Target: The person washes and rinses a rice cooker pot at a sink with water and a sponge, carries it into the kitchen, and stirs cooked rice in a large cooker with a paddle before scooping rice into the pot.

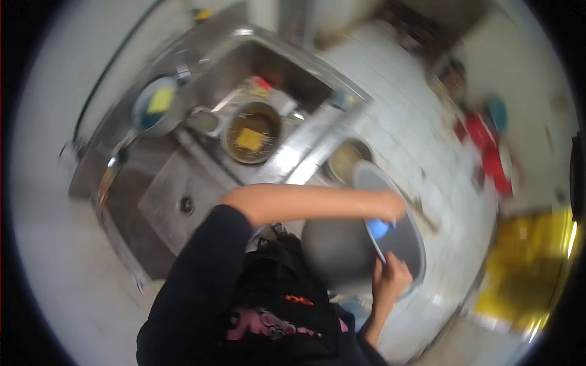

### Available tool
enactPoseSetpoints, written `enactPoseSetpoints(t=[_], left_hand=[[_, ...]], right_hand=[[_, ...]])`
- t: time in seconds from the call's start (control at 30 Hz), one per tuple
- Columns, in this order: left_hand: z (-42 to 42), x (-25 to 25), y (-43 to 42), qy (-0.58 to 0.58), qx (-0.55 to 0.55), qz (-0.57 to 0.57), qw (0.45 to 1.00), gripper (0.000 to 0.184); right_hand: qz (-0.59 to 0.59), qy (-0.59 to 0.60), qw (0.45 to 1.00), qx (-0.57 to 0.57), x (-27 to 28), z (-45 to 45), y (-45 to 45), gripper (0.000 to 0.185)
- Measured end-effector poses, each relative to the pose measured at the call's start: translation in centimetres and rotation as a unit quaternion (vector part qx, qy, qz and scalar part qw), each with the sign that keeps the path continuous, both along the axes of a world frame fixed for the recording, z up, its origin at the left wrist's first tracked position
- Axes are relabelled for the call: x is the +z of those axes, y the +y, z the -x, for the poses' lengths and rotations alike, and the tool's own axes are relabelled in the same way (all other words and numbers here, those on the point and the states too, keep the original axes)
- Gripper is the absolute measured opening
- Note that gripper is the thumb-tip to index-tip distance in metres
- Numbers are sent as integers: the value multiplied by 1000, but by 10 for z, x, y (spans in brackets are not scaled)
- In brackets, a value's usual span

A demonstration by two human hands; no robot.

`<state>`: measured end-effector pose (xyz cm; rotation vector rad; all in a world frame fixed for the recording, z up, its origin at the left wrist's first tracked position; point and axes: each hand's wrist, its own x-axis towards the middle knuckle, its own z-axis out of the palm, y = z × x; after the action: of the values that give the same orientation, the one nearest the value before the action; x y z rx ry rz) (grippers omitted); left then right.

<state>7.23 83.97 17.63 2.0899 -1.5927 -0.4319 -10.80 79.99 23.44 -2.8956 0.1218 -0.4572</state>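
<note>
Seemingly mid-work — the left hand (389, 205) is at a blue object (378, 229) inside the grey pot (339, 250), fingers unreadable; the right hand (394, 276) clamps its edge. How much remains cannot be told.

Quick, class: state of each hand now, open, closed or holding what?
Left hand: at a blue item by the grey pot; blur hides whether its grip is closed.
Right hand: closed, holding the grey pot's rim.

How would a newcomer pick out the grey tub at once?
From the steel sink, look right in the picture. There, the right hand grips the rim of a large grey tub. It is far bigger than the round container beside it.
</note>
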Motion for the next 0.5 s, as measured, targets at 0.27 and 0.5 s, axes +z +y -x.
enactPoseSetpoints(t=[0.27,0.5], left_hand=[[-23,-45,-11,-67,-19,-99,993,19],[30,45,351,44,554,585,591,12]], right_hand=[[50,12,999,18,-6,9,2,21],[101,116,982,-108,-4,17,-3,26]])
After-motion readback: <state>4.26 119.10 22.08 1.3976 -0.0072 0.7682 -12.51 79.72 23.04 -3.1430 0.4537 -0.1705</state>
